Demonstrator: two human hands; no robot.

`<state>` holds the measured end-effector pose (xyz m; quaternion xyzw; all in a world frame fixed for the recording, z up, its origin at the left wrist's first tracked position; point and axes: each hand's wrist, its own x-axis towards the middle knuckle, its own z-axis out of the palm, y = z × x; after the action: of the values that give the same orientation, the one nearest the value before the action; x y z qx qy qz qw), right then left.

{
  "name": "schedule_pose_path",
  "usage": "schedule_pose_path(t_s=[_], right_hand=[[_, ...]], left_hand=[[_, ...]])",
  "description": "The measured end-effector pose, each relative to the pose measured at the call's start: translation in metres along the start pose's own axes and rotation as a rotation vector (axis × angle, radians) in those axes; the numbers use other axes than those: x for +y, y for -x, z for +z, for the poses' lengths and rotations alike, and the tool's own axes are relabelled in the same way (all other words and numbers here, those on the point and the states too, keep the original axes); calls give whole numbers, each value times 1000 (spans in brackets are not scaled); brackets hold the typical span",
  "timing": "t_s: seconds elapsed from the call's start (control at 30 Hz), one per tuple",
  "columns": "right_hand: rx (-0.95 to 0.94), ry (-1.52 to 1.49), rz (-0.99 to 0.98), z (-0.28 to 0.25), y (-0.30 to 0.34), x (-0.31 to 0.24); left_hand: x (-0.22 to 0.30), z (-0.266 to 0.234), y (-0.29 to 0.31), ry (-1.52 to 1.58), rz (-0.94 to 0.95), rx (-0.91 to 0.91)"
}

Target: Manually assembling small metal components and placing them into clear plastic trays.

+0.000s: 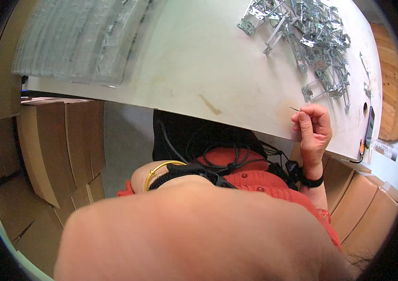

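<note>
A thin metal pin (295, 109) sits pinched in the right hand (313, 129), fingers (305, 122) pressed together on it, at the bench's (199, 65) near edge toward the right corner. Its long axis runs roughly level, free tip pointing left. Beyond it, a heap of metal brackets (309, 40) fills the far right corner (clear plastic trays (82, 40) far left). Left hand: out of sight; only the forearm (161, 175) shows, blocking the view below.
</note>
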<state>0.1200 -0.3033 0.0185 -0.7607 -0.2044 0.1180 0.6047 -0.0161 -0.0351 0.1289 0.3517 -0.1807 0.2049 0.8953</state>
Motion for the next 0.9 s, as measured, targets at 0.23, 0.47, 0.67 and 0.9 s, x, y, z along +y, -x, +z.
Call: schedule_pose_path(t_s=[0.23,0.47,0.67,0.9], right_hand=[[-43,-40,-21,6,2,0],[-6,2,10,1,2,-2],[-18,-2,-9,13,-6,-4],[-14,-32,7,7,-2,-2]], left_hand=[[-21,14,-4,-10,41,6],[34,5,37,17,48,23],[-57,29,-15,-24,85,74],[-20,29,-9,-39,152,6]])
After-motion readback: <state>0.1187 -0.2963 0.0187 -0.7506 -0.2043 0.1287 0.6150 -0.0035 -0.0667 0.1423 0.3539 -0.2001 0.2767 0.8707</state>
